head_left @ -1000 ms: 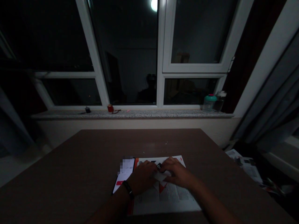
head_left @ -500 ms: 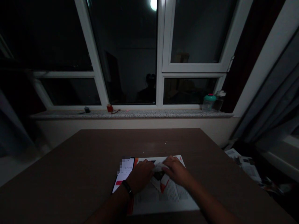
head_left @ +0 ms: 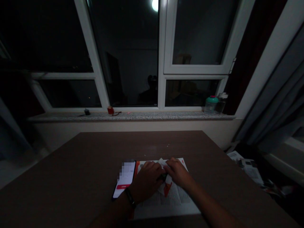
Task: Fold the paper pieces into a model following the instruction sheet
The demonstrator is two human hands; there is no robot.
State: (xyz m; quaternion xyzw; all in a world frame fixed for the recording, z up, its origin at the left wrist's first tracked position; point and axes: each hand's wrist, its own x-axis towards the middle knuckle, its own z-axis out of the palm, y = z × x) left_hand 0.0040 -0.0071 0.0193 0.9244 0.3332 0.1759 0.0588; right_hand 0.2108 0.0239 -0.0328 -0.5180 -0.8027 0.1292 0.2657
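Note:
My left hand [head_left: 148, 177], with a dark band on its wrist, is closed on a crumpled piece of paper [head_left: 167, 187] with white, dark and orange parts. My right hand [head_left: 177, 171] grips the same paper from the right, its fingers bent. Both hands are close together over a printed sheet [head_left: 175, 207] with an orange left edge, lying on the table. Left of the sheet, beside my left wrist, lies a lit phone [head_left: 126, 177]. The fingers hide much of the folded paper.
Small light bits lie on the brown table [head_left: 106, 145] beyond the sheet. On the windowsill [head_left: 147, 116] stand a teal-lidded bottle [head_left: 211, 104], a clear bottle [head_left: 221, 103] and a small red object [head_left: 110, 110]. Papers [head_left: 251, 171] lie beyond the table's right edge.
My left hand has shifted right and turned over more of the paper, closer to my right hand. A white paper tip now sticks up between the hands. The view has shifted slightly.

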